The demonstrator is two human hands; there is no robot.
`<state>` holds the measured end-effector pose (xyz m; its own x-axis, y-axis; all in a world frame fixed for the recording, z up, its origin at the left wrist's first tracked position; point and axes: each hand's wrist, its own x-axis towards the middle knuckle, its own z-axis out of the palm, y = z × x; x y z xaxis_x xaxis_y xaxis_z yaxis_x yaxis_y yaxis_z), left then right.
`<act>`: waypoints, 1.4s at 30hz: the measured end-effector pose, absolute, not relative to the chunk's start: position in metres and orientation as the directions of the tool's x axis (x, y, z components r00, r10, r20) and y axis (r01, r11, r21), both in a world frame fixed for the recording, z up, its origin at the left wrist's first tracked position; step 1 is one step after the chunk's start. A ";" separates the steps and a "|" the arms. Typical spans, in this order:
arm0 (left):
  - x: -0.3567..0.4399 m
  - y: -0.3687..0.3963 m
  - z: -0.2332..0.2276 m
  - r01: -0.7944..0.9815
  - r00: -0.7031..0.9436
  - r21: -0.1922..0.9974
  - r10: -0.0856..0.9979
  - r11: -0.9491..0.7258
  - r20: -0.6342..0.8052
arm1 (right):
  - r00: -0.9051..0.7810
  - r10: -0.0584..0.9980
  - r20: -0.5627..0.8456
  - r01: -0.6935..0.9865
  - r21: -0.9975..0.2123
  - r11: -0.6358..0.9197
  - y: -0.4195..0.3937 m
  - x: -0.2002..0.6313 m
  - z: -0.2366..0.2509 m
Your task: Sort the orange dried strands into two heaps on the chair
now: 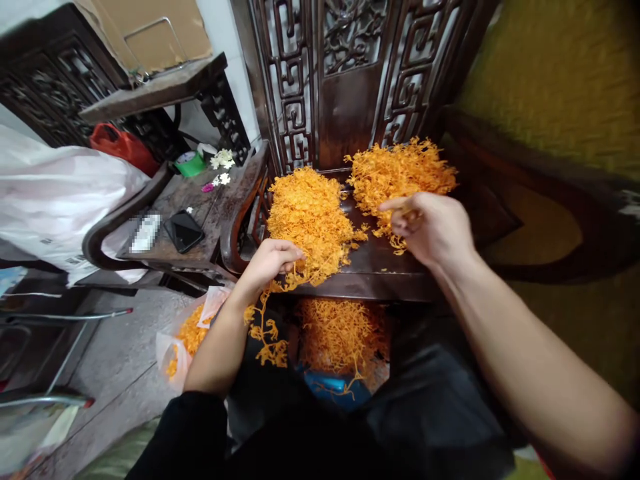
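Two heaps of orange, branching, flower-like sprigs lie on a dark wooden chair seat: a left heap (pixel 313 213) and a right heap (pixel 400 170). At the near edge of the left heap, my left hand (pixel 273 263) is closed in a pinch on an orange sprig. A string of linked orange sprigs (pixel 270 333) hangs below that hand over the seat's edge. My right hand (pixel 440 223) is in front of the right heap, fingers curled and the index partly stretched. Something small and orange-brown seems to be among its fingers, too unclear to name.
Below the seat, more orange sprigs (pixel 343 333) fill a container with a blue part (pixel 335 387). A plastic bag (pixel 173 353) of orange pieces stands on the floor at left. A phone (pixel 184 231), green tape roll (pixel 190 163) and white flowers (pixel 223 159) lie on the side table.
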<state>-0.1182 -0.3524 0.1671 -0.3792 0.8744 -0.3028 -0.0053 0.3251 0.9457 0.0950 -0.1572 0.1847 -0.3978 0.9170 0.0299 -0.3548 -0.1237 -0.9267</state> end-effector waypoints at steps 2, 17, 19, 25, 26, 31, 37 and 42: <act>-0.115 -0.348 0.165 -0.101 -0.363 0.947 0.875 0.305 -0.320 | -0.507 0.862 -0.033 -0.277 -0.940 -0.198 -0.168 0.092 0.175; -0.095 -0.322 0.157 0.470 -0.671 0.856 0.717 0.214 0.189 | -0.697 0.714 0.066 -0.116 -0.993 -0.021 -0.191 0.074 0.179; -0.090 -0.320 0.157 0.557 -0.662 0.800 0.700 0.221 0.268 | -0.646 0.754 0.121 0.078 -0.972 0.223 -0.200 0.070 0.177; -0.067 -0.317 0.162 0.695 -0.592 0.674 0.732 0.251 0.337 | -0.601 0.757 0.255 0.340 -0.776 0.531 -0.216 0.050 0.170; -0.066 -0.318 0.164 0.712 -0.580 0.654 0.739 0.256 0.342 | -0.607 0.734 0.303 0.344 -0.733 0.587 -0.214 0.051 0.169; -0.097 -0.331 0.176 0.682 -0.661 0.681 0.622 0.266 0.420 | -0.685 0.632 0.362 0.508 -0.385 0.771 -0.169 0.087 0.168; -0.123 -0.341 0.176 0.103 -0.697 0.991 0.717 0.081 0.014 | -0.491 0.856 0.164 0.551 -0.703 0.450 -0.119 0.136 0.168; -0.096 -0.333 0.177 -0.134 -0.536 0.991 0.840 0.011 -0.082 | -0.589 0.803 0.087 0.066 -0.986 0.154 -0.164 0.115 0.166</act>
